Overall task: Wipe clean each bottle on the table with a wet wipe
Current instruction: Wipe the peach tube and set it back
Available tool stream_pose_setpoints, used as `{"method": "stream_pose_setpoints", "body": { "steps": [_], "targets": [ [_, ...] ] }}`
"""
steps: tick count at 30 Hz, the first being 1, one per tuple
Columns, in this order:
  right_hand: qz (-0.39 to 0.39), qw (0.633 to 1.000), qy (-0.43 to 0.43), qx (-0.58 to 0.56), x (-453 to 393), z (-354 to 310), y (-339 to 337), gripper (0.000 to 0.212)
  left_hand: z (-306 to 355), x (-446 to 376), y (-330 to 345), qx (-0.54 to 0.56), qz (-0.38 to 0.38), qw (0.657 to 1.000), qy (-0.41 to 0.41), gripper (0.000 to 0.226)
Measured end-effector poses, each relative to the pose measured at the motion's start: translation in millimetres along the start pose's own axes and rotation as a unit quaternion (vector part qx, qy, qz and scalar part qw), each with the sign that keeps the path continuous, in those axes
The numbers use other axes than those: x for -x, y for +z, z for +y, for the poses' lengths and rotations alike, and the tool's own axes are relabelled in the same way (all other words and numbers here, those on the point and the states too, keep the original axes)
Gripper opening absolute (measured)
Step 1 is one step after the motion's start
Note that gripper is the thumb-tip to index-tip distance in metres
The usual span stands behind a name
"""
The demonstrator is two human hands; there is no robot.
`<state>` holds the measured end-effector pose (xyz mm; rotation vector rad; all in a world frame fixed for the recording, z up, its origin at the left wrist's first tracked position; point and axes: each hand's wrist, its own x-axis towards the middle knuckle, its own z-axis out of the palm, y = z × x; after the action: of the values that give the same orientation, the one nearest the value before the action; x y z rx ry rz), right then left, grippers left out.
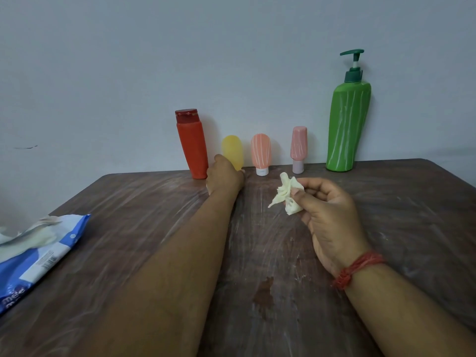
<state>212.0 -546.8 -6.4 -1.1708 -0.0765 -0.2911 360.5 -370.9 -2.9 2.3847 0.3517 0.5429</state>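
Several bottles stand in a row along the table's far edge by the wall: a red bottle (pixel 192 145), a small yellow bottle (pixel 232 149), an orange bottle (pixel 261 153) with white streaks, a pink bottle (pixel 298 148) and a tall green pump bottle (pixel 347 124) with white streaks. My left hand (pixel 223 176) reaches far forward and wraps the lower part of the yellow bottle. My right hand (pixel 329 215) hovers above the table's middle, pinching a crumpled white wet wipe (pixel 286 195).
A blue wet wipe pack (pixel 36 256) lies open at the table's left edge, a sheet sticking out. The brown wooden table (pixel 154 228) shows white smears and a dark stain near its middle. A grey wall stands right behind the bottles.
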Motion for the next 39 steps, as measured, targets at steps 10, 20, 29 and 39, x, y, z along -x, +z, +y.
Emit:
{"method": "stream_pose_setpoints", "body": {
  "steps": [10, 20, 29, 39],
  "targets": [
    [0.0, 1.0, 0.004, -0.004, 0, 0, 0, 0.017, -1, -1, 1, -0.008, -0.002, 1.0, 0.005, 0.051],
    [0.006, 1.0, 0.016, -0.013, 1, -2, 0, 0.018, -1, 3, -2, 0.015, -0.006, 1.0, -0.011, 0.068],
    [0.041, 0.999, 0.009, -0.027, 1, -7, -4, 0.017, 30, 27, -12, 0.005, 0.036, 0.992, 0.117, 0.047],
    [0.108, 0.993, -0.01, -0.053, -11, -7, -15, 0.017, 53, -19, -25, -0.136, -0.055, 0.959, 0.243, 0.058]
  ]
}}
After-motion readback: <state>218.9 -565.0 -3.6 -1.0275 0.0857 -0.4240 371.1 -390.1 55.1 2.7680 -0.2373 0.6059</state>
